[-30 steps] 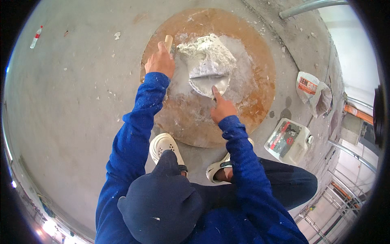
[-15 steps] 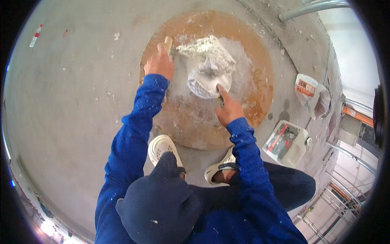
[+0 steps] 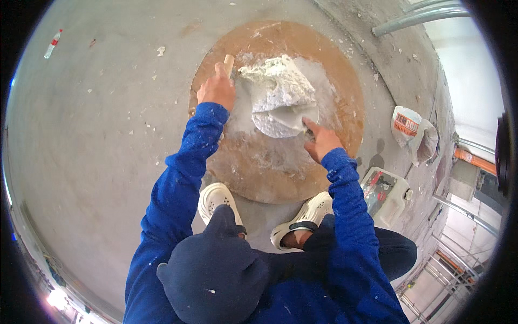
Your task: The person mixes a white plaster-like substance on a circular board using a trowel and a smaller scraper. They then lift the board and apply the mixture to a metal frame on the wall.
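A mound of wet white plaster-like paste (image 3: 283,81) sits on a round brown board (image 3: 253,181) on the floor. My right hand (image 3: 325,139) is closed around the handle of a putty knife (image 3: 294,115), its forefinger stretched toward the blade. White paste coats this blade, which lies against the near side of the mound. At the mound's left, my left hand (image 3: 217,92) grips a wooden-handled tool (image 3: 229,63). The pale handle end sticks out past the fist, while its blade is mostly hidden.
To the right stand a translucent jerrycan (image 3: 386,194) and a crumpled white bag (image 3: 413,132). A metal pipe (image 3: 421,17) runs at the far right. A small bottle (image 3: 53,44) lies far left. My pale clogs (image 3: 218,202) are at the board's near edge.
My right hand has moved right and slightly nearer with the putty knife, and its blade has turned against the paste. The left hand keeps its grip at the mound's left.
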A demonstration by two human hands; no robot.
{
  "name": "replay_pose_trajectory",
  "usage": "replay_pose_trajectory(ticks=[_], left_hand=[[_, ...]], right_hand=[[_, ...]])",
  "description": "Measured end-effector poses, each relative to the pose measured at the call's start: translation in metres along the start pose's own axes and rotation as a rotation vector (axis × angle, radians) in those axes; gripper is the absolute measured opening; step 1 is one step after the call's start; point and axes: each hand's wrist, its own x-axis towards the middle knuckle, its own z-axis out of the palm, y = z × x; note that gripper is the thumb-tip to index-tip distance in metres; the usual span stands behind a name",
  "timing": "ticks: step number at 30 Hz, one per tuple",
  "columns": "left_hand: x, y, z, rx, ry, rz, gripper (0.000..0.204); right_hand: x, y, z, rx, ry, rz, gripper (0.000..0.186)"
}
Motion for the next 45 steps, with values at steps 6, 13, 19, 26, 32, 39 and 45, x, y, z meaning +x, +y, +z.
replay_pose_trajectory(ticks=[6,13,19,26,32,39,45], left_hand=[[-0.001,0.001,0.005,-0.007,0.007,0.011,0.033],[-0.003,0.001,0.003,-0.022,-0.018,0.012,0.032],[-0.004,-0.004,-0.003,0.002,-0.019,-0.012,0.034],[-0.004,0.008,0.003,-0.012,-0.056,-0.008,0.034],[-0.001,0.003,-0.001,0.001,-0.037,-0.014,0.037],[0.0,0.008,0.002,-0.008,-0.05,-0.007,0.041],[0.003,0.004,0.001,-0.01,-0.052,-0.017,0.045]], right_hand=[[0.001,-0.003,-0.001,-0.053,-0.048,0.023,0.066],[-0.009,-0.026,0.018,0.006,0.022,-0.008,0.062],[-0.008,-0.051,0.027,-0.022,-0.056,0.045,0.064],[-0.005,-0.04,0.042,0.035,-0.004,0.047,0.061],[-0.004,-0.044,0.03,0.047,-0.055,0.053,0.061],[0.008,-0.031,0.023,-0.011,-0.023,0.1,0.062],[-0.012,-0.034,0.003,0.018,-0.017,-0.025,0.062]])
